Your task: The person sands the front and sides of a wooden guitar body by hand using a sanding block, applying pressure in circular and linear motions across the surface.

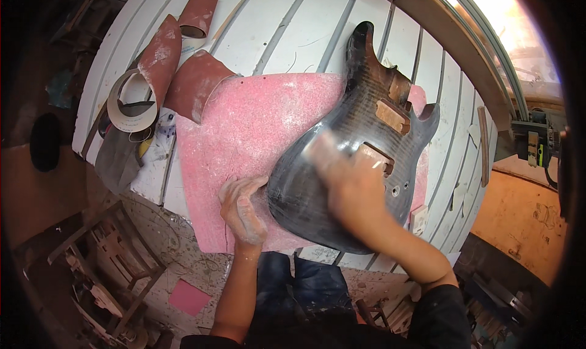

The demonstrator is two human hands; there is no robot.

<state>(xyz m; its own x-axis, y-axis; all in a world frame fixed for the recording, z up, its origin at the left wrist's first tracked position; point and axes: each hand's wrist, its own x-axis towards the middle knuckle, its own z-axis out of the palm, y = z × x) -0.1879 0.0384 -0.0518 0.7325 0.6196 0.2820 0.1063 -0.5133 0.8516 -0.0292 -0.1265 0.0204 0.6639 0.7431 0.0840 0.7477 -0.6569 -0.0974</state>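
Note:
A dark grey and black electric guitar body (299, 190) lies on a pink dusty mat (244, 129), its neck end pointing away from me. Pale wood shows in its two pickup cavities, and whitish dust covers much of its left side. My right hand (357, 187) is closed over the top, smeared by motion. A pale piece of sandpaper (316, 147), blurred, shows at its fingertips against the body's left part. My left hand (244, 208), white with dust, rests on the mat at the body's lower left edge, its fingers bent loosely with nothing in them.
Reddish-brown sandpaper rolls (198, 13) and curled sheets (198, 83) lie at the far left of the white slatted table (293, 32). A grey cloth (119, 160) hangs over its left edge. A wooden strip (484, 146) lies at the right, and a wooden chair frame (116, 257) stands below left.

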